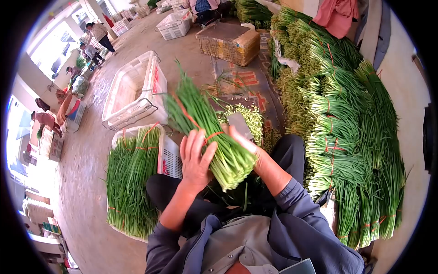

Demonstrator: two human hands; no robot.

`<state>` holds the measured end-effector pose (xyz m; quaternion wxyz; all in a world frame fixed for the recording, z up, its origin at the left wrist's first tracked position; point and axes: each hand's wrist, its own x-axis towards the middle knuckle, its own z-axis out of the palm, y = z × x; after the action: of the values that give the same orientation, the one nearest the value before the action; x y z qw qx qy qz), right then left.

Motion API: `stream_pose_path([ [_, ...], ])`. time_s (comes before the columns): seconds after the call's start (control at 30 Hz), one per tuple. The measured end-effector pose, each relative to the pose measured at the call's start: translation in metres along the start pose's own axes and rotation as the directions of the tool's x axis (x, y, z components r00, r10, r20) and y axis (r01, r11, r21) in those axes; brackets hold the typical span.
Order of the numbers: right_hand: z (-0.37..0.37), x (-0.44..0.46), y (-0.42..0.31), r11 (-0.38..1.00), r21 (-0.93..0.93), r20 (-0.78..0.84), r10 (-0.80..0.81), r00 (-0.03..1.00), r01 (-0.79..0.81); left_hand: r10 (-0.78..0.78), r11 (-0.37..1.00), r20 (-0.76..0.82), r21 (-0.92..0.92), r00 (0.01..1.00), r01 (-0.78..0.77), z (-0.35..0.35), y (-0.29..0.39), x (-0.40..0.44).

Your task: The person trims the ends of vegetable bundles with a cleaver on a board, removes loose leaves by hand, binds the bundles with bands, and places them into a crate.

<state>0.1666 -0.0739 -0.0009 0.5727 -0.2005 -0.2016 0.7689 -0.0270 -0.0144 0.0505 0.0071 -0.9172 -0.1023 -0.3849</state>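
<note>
A thick bundle of green stalks (216, 137) with pale cut ends is held up in front of my chest, with red ties around it. My left hand (197, 157) presses on its near left side, fingers bent against the stalks beside a tie. My right hand (244, 141) is at its right side, partly hidden behind the bundle, with the thumb near the tie. A flat grey piece (240, 125) shows just beyond my right hand; whether I hold it is unclear. At my left, more tied bundles (132, 178) fill a white crate (169, 157).
Tied bundles (351, 137) are piled along the right. An open white crate (134, 91) stands ahead left, a taped box (228, 43) farther ahead. Pale trimmings (248, 116) lie on the mat. Several people are in the background, one seated near the top (205, 7).
</note>
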Motion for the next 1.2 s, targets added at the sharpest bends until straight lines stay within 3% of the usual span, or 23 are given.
stream_pose_path([
  [0.07, -0.031, 0.02, 0.012, 0.997, -0.071, 0.047, 0.013, 0.999, -0.01, -0.326, 0.945, 0.053, -0.003, 0.944, 0.327, 0.008, -0.004, -0.035],
  [0.1, -0.037, 0.022, 0.016, 0.983, -0.181, -0.122, -0.027, 0.992, 0.005, -0.492, 0.857, 0.096, -0.12, 0.865, 0.501, 0.013, -0.013, -0.058],
  [0.13, -0.029, 0.016, 0.013, 0.965, -0.258, -0.127, -0.081, 0.989, 0.046, -0.639, 0.72, 0.158, -0.223, 0.753, 0.657, 0.022, -0.025, -0.084],
  [0.17, -0.04, 0.022, 0.019, 0.932, -0.356, -0.182, -0.143, 0.973, 0.071, -0.797, 0.322, 0.306, -0.515, 0.521, 0.795, 0.044, -0.039, -0.114],
  [0.2, -0.048, 0.025, 0.028, 0.914, -0.402, -0.206, -0.158, 0.966, 0.064, -0.76, -0.022, 0.508, -0.645, 0.407, 0.764, 0.048, -0.042, -0.115],
  [0.27, -0.057, 0.03, 0.042, 0.823, -0.566, -0.233, -0.219, 0.947, 0.051, -0.535, -0.44, 0.788, -0.567, 0.303, 0.697, 0.067, -0.054, -0.114],
  [0.33, -0.062, 0.031, 0.052, 0.734, -0.679, -0.231, -0.245, 0.942, 0.025, -0.378, -0.653, 0.872, -0.489, 0.31, 0.579, 0.095, -0.06, -0.107],
  [0.4, -0.07, 0.03, 0.07, 0.439, -0.893, -0.236, -0.276, 0.932, -0.097, -0.44, -0.66, 0.817, -0.576, 0.373, 0.483, 0.12, -0.063, -0.103],
  [0.47, -0.055, 0.017, 0.08, 0.273, -0.947, -0.248, -0.274, 0.929, -0.172, -0.437, -0.728, 0.866, -0.499, 0.243, 0.471, 0.128, -0.068, -0.096],
  [0.5, -0.043, 0.007, 0.079, 0.244, -0.952, -0.257, -0.294, 0.921, -0.187, -0.441, -0.771, 0.862, -0.506, 0.249, 0.386, 0.125, -0.064, -0.097],
  [0.57, -0.042, -0.001, 0.083, 0.032, -0.984, -0.172, -0.444, 0.88, -0.176, -0.457, -0.799, 0.839, -0.533, 0.295, 0.279, 0.117, -0.058, -0.095],
  [0.6, -0.043, -0.001, 0.081, 0.026, -0.983, -0.175, -0.44, 0.881, -0.182, -0.491, -0.78, 0.797, -0.582, 0.352, 0.23, 0.119, -0.057, -0.096],
  [0.67, -0.037, 0.0, 0.077, 0.103, -0.949, -0.296, -0.617, 0.729, -0.298, -0.51, -0.767, 0.788, -0.598, 0.345, 0.232, 0.127, -0.064, -0.106],
  [0.7, -0.033, 0.002, 0.075, 0.058, -0.979, -0.181, -0.695, 0.696, -0.196, -0.509, -0.769, 0.789, -0.597, 0.344, 0.23, 0.132, -0.066, -0.11],
  [0.87, -0.013, 0.023, 0.071, 0.009, -0.986, -0.133, -0.647, 0.75, -0.167, -0.552, -0.732, 0.731, -0.655, 0.401, 0.188, 0.131, -0.065, -0.109],
  [1.0, -0.016, 0.033, 0.074, -0.073, -0.984, -0.083, -0.628, 0.774, -0.165, -0.599, -0.7, 0.715, -0.686, 0.362, 0.196, 0.123, -0.063, -0.108],
  [1.07, -0.021, 0.034, 0.074, 0.241, -0.963, -0.233, -0.527, 0.817, -0.12, -0.58, -0.705, 0.719, -0.679, 0.382, 0.205, 0.124, -0.064, -0.112],
  [1.13, -0.029, 0.03, 0.073, 0.321, -0.94, -0.262, -0.472, 0.842, -0.113, -0.572, -0.71, 0.719, -0.675, 0.396, 0.2, 0.126, -0.067, -0.114],
  [1.2, -0.038, 0.024, 0.077, 0.473, -0.878, -0.166, -0.454, 0.875, 0.078, -0.571, -0.714, 0.71, -0.677, 0.413, 0.177, 0.131, -0.071, -0.118],
])
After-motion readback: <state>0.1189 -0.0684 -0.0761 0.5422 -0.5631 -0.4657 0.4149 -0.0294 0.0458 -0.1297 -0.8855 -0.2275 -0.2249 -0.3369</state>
